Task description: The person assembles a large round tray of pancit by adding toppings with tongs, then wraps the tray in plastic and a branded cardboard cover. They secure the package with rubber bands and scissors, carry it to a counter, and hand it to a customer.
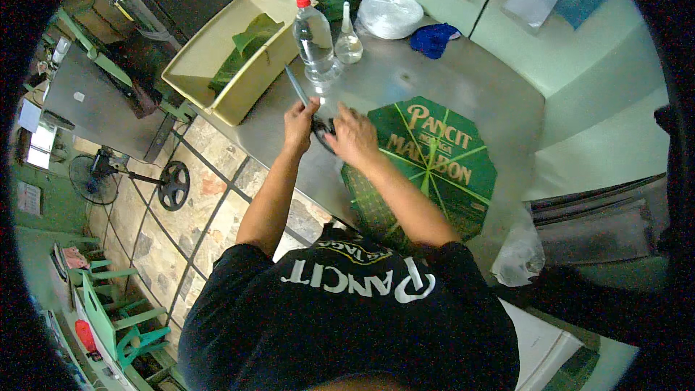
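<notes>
My left hand (297,127) is closed round what looks like a pair of scissors (296,84). Its grey blade points up and away to the left, and dark handles show between my hands. Close beside those handles is my right hand (355,136), fingers stretched out and a little apart; whether its thumb touches them is hard to see. Under my right forearm lies a green many-sided box lid or tray (452,163), with printed lettering and light green straps or strips meeting at its middle. Both hands are above the metal table (394,76).
Behind my left hand stands a cream tub (199,90) holding a piece of green leaf (250,47). A clear bottle with a red cap (313,40), a squeeze bottle (349,45), a roll of white plastic (391,14) and a blue cloth item (434,40) line the back. A plastic bag (520,253) is at right.
</notes>
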Tool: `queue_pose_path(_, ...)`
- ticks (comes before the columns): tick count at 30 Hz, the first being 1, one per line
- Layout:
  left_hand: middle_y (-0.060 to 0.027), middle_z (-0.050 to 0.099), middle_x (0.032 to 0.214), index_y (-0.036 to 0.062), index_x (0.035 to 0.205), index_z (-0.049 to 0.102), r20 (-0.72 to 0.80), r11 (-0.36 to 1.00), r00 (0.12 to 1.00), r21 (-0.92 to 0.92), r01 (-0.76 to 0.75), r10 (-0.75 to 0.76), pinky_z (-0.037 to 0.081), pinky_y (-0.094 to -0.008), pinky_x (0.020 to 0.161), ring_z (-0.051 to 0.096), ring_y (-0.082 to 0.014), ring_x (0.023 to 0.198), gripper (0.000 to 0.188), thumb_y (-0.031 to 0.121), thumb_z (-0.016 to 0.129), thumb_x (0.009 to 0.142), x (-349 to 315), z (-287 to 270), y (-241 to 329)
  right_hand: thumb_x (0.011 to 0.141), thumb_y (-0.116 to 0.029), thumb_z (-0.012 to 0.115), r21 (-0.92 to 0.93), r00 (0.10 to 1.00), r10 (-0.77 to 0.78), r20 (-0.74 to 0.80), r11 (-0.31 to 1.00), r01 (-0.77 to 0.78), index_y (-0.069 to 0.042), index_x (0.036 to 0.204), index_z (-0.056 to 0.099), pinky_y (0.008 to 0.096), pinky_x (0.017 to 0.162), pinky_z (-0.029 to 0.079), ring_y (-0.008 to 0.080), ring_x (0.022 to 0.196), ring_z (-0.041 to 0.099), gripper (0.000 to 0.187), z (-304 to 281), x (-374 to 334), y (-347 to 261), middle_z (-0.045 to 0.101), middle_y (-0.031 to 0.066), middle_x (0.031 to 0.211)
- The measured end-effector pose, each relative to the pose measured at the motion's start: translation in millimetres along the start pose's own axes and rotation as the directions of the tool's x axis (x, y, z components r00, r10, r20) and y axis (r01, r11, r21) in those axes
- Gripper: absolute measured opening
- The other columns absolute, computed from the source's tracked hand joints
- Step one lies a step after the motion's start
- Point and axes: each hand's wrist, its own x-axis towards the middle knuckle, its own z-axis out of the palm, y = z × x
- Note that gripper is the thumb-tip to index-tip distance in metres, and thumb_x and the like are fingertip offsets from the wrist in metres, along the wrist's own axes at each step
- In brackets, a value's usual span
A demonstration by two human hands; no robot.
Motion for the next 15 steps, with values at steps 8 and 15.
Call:
queue_pose_path(8, -0.0073, 0.063, 0.079, -0.0001, 0.106, 0.062, 0.284, 0.924, 0.881, -0.180, -0.338, 0.377, 0.052, -0.0310, 0.067, 0.061, -0.0158, 0.072, 0.036, 0.032, 0.062, 0.089, -119, 154, 50, 0.071, -0.023, 0.072, 0.204, 0.937, 0.027, -0.348, 0.978, 0.048, -0.001, 0.091, 0.060, 0.0401, 0.078, 0.049, 0.0339, 0.085, 0.060, 0.031, -142, -85, 110, 0.059, 0.0154, 0.095)
queue_pose_path(15, -0.0273, 0.063, 0.096, 0.0009, 0.109, 0.063, 0.442, 0.154, 0.854, 0.897, -0.415, -0.274, 0.049, -0.0436, 0.085, 0.062, -0.0378, 0.095, 0.066, 0.060, 0.043, 0.087, -118, 199, -76, 0.074, -0.021, 0.075, 0.302, 0.866, 0.478, -0.151, 0.856, -0.420, -0.001, 0.084, 0.057, 0.0334, 0.063, 0.045, 0.0239, 0.066, 0.055, 0.029, -147, -286, 250, 0.058, 0.0105, 0.079)
